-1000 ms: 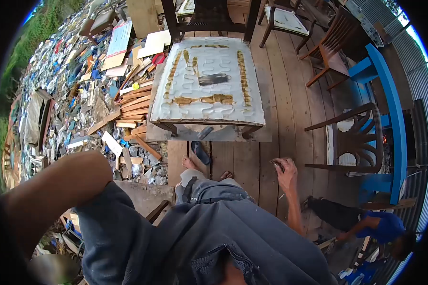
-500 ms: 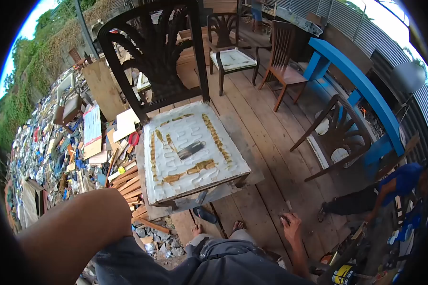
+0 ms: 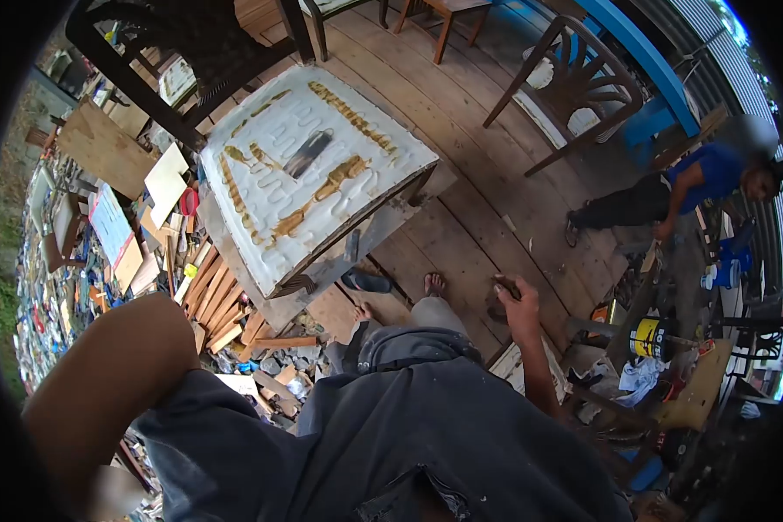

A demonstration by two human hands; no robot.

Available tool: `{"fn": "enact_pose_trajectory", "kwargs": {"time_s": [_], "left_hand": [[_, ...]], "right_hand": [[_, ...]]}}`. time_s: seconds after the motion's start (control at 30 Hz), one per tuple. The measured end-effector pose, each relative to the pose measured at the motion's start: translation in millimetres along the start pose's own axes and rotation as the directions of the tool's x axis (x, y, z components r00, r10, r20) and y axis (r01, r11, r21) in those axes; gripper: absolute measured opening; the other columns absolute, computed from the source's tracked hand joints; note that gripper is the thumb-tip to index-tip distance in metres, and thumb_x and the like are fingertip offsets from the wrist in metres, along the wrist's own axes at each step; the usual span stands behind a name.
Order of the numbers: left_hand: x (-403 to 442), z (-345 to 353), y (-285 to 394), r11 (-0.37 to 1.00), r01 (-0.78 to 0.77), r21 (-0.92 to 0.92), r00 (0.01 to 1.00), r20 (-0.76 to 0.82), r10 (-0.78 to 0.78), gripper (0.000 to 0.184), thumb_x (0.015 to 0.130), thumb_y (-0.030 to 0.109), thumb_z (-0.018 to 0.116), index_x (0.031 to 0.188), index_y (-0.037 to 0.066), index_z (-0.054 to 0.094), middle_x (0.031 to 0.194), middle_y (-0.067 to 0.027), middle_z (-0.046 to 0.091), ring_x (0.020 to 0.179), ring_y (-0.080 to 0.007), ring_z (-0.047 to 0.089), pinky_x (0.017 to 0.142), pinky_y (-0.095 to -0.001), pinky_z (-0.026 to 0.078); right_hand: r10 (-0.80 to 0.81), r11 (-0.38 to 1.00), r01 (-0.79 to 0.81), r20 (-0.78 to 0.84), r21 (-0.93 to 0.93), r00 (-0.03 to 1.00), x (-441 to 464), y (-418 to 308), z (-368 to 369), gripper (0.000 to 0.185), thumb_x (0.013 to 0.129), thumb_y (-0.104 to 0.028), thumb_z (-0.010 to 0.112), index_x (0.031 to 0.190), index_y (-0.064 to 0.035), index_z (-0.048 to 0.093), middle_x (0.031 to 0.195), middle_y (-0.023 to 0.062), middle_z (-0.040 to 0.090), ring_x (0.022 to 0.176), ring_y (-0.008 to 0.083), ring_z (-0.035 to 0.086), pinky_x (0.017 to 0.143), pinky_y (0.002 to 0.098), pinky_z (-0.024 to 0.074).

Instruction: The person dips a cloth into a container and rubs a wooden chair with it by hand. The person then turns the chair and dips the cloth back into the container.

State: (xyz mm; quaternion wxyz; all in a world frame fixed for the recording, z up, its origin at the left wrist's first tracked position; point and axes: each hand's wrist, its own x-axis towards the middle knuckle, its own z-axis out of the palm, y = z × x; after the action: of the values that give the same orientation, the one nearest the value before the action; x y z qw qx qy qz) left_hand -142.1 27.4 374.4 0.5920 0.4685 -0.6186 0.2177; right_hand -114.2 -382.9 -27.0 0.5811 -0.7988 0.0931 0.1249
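Observation:
In front of me stands a dark wooden chair [image 3: 191, 52] with a carved back. Its white seat [image 3: 261, 174] shows raised wavy lines, brown streaks and a dark patch near the middle. My right hand [image 3: 520, 304] hangs over the planks, to the right of the chair, fingers curled round a small dark thing I cannot make out. At lower left my left arm [image 3: 113, 374] is bent sharply at the elbow. My left hand lies outside the picture.
A person in a blue shirt [image 3: 709, 178] bends at the right. Another carved chair [image 3: 574, 78] stands near a blue frame [image 3: 652, 52]. Wood offcuts [image 3: 213, 287] and rubble lie at left. A black-and-yellow tub [image 3: 646, 337] sits among clutter at lower right.
My view has tipped downward and swung right, so the chair appears higher and further left. The person in blue shows more fully. My right hand keeps its fingers curled.

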Motion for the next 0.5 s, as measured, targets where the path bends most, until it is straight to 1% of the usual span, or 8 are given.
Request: {"fn": "enact_pose_trajectory", "kwargs": {"time_s": [0.07,0.1,0.2,0.23,0.33,0.4,0.47,0.5], "left_hand": [[-5.1,-2.3,-1.4,0.998,-0.02,-0.055,1.0,0.003,0.02,0.093,0.096,0.068,0.054,0.154,-0.002,0.036,0.151,-0.0308,0.047,0.143,-0.0424,0.045,0.12,-0.0625,0.033],[-7.3,-5.4,-5.1,0.995,-0.028,-0.094,1.0,-0.002,0.028,0.093,0.096,0.069,0.054,0.155,-0.002,0.036,0.151,-0.0309,0.047,0.144,-0.0425,0.045,0.12,-0.0627,0.033],[-10.6,-18.9,-22.5,0.976,-0.051,-0.211,0.999,-0.013,0.05,0.094,0.097,0.069,0.053,0.156,-0.002,0.035,0.152,-0.0313,0.047,0.144,-0.0429,0.045,0.121,-0.0633,0.033],[-8.9,-23.1,-29.3,0.968,-0.051,-0.246,0.999,-0.016,0.048,0.094,0.097,0.069,0.052,0.156,-0.002,0.035,0.152,-0.0314,0.047,0.145,-0.0431,0.045,0.121,-0.0635,0.032],[-11.5,-35.7,-57.9,0.933,-0.074,-0.353,0.996,-0.074,0.051,0.094,0.098,0.069,0.051,0.157,-0.002,0.034,0.153,-0.0317,0.046,0.145,-0.0434,0.044,0.121,-0.0641,0.032],[-25.6,-42.6,-87.8,0.917,-0.079,-0.39,0.982,-0.188,0.005,0.094,0.099,0.07,0.05,0.158,-0.002,0.033,0.153,-0.032,0.046,0.146,-0.0437,0.044,0.122,-0.0645,0.032],[-58.7,-40.4,-126.6,0.964,0.07,-0.255,0.91,-0.38,-0.166,0.095,0.1,0.07,0.049,0.159,-0.002,0.032,0.154,-0.0322,0.046,0.146,-0.044,0.043,0.122,-0.0649,0.031],[-83.8,-35.6,-148.0,0.959,0.26,-0.112,0.84,-0.463,-0.282,0.095,0.1,0.07,0.049,0.159,-0.002,0.032,0.154,-0.0323,0.045,0.146,-0.0441,0.043,0.122,-0.0651,0.031]], "right_hand": [[0.204,0.908,-0.19,0.0,0.374,0.979,-11.6,-7.8,0.0,0.029,0.096,0.001,0.069,0.124,-0.0012,0.069,0.112,0.0061,0.071,0.105,0.0174,0.068,0.089,0.0321,0.0549],[0.3,0.837,-0.274,0.021,0.473,0.954,-21.5,-15.6,-1.1,0.034,0.096,0.001,0.07,0.129,-0.0045,0.066,0.115,0.006,0.07,0.105,0.017,0.068,0.09,0.0344,0.0559],[0.186,0.745,-0.149,0.012,0.65,0.982,-36.0,23.9,-4.4,0.034,0.097,0.0,0.069,0.13,-0.0051,0.066,0.117,0.0067,0.071,0.106,0.0184,0.07,0.092,0.0361,0.0576],[0.225,0.686,-0.168,0.014,0.707,0.974,-44.6,11.5,0.3,0.035,0.097,0.001,0.068,0.131,-0.0052,0.064,0.119,0.0068,0.072,0.107,0.0217,0.071,0.094,0.0382,0.0591],[0.321,0.545,-0.217,0.037,0.81,0.946,-69.2,7.0,3.3,0.034,0.097,0.001,0.067,0.131,-0.0039,0.064,0.12,0.0066,0.073,0.108,0.0231,0.072,0.095,0.038,0.0594],[0.373,0.57,-0.18,-0.057,0.802,0.926,-82.6,24.4,2.2,0.035,0.097,0.002,0.066,0.132,-0.003,0.063,0.12,0.0073,0.073,0.106,0.0212,0.072,0.092,0.0353,0.0592],[0.382,0.598,-0.142,-0.125,0.789,0.916,-90.9,52.0,-2.5,0.035,0.097,0.002,0.065,0.132,-0.0032,0.063,0.119,0.0078,0.073,0.104,0.0203,0.072,0.091,0.0341,0.0591],[0.374,0.564,-0.132,-0.11,0.815,0.921,-94.9,63.4,-8.6,0.035,0.097,0.004,0.063,0.131,-0.0025,0.063,0.118,0.008,0.073,0.104,0.0198,0.072,0.09,0.0331,0.0588]]}}
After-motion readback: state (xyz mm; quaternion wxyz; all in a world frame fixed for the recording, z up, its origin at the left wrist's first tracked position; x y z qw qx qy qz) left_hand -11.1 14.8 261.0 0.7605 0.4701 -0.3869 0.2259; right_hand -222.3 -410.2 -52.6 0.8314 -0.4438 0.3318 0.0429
